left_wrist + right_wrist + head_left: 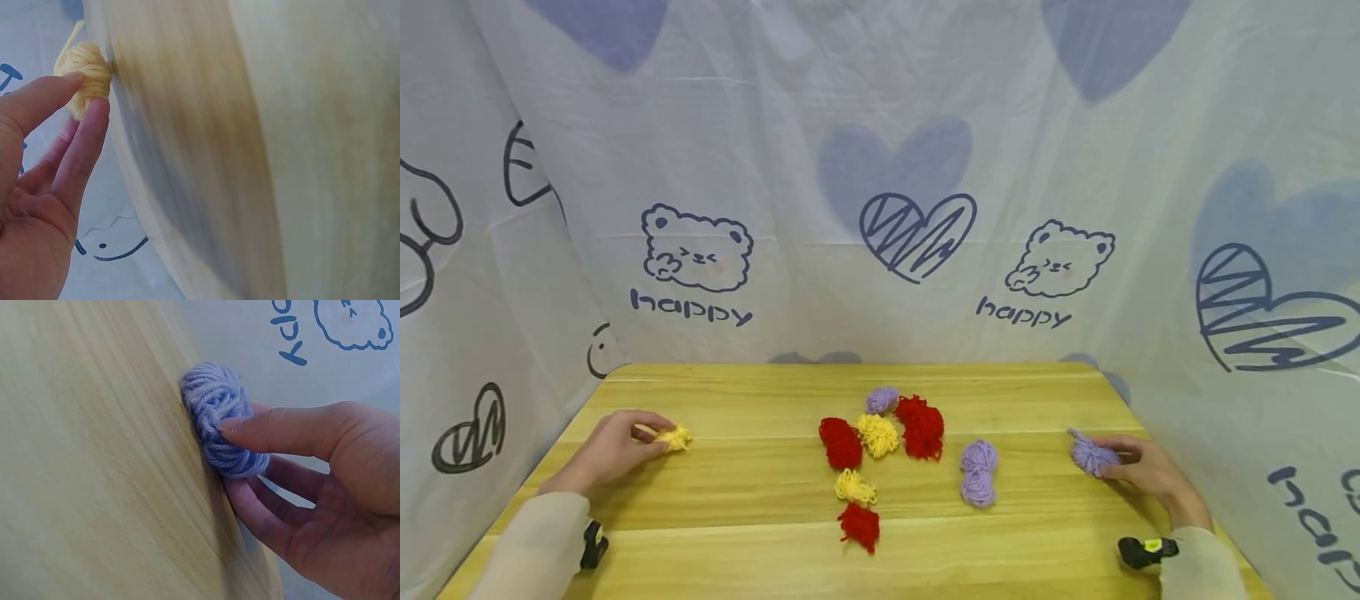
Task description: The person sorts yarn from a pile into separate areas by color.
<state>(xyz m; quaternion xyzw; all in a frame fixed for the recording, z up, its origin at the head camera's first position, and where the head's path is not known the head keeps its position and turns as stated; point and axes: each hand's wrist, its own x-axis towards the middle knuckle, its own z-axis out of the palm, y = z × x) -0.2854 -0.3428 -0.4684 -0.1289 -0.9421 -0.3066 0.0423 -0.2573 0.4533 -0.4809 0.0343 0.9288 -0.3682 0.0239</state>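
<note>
Now you're pinching a yellow yarn bundle point(89, 65) between left fingers point(82, 147), a lavender yarn bundle point(212, 394) between right fingers point(284, 430); placing likely needs loosening.

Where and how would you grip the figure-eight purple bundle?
Across its narrow waist, probably from the right: the purple bundle pinches in between two fuller lobes, one beyond the other, and the right hand, holding another bundle, is on that side.
</note>
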